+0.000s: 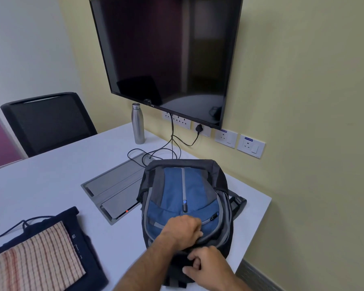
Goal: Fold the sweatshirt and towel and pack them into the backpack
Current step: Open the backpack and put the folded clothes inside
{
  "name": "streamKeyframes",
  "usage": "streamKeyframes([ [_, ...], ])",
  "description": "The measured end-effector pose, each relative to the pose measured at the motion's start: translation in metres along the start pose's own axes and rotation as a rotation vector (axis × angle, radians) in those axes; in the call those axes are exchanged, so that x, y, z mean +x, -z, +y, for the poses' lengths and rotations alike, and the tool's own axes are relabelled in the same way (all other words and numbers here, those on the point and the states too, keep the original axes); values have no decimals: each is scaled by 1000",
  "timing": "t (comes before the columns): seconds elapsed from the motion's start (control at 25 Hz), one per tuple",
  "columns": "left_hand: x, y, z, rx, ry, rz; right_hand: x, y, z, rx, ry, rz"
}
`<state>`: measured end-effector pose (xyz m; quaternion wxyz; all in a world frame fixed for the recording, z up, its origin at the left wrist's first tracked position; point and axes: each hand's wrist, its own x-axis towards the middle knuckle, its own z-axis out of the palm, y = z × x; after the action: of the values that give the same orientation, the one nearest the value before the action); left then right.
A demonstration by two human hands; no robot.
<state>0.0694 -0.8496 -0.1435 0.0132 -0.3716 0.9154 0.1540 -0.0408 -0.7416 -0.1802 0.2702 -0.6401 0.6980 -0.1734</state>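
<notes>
Both hands grip backpack top — towel on sweatshirt.

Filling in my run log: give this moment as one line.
stage: opening backpack | left hand: gripping front flap | right hand: gripping near edge | towel: folded, on folded sweatshirt, unpacked

A blue-grey backpack is lying face-up. A folded striped towel is resting on the folded navy sweatshirt, well apart.

Bare table between backpack and sweatshirt
</notes>
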Motion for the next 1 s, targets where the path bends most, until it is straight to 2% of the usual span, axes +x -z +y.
streamKeyframes([
  [0.08,-16,-1,-17,-8,22,30,1,3,5,-125,54,105],
  [0.16,-33,-6,-31,-6,50,23,5,5,17,-248,162,290],
  [0.28,-51,-20,-34,75,73,-37,15,13,22,-514,321,371],
  [0.4,-55,-34,-27,125,63,-19,29,16,18,-715,401,322],
  [0.52,-54,-45,-21,81,55,50,36,11,12,-808,413,240],
  [0.8,-53,-40,-21,-73,131,72,32,16,1,-822,407,160],
  [1.0,-61,-31,-35,-87,168,66,31,25,4,-810,449,202],
])
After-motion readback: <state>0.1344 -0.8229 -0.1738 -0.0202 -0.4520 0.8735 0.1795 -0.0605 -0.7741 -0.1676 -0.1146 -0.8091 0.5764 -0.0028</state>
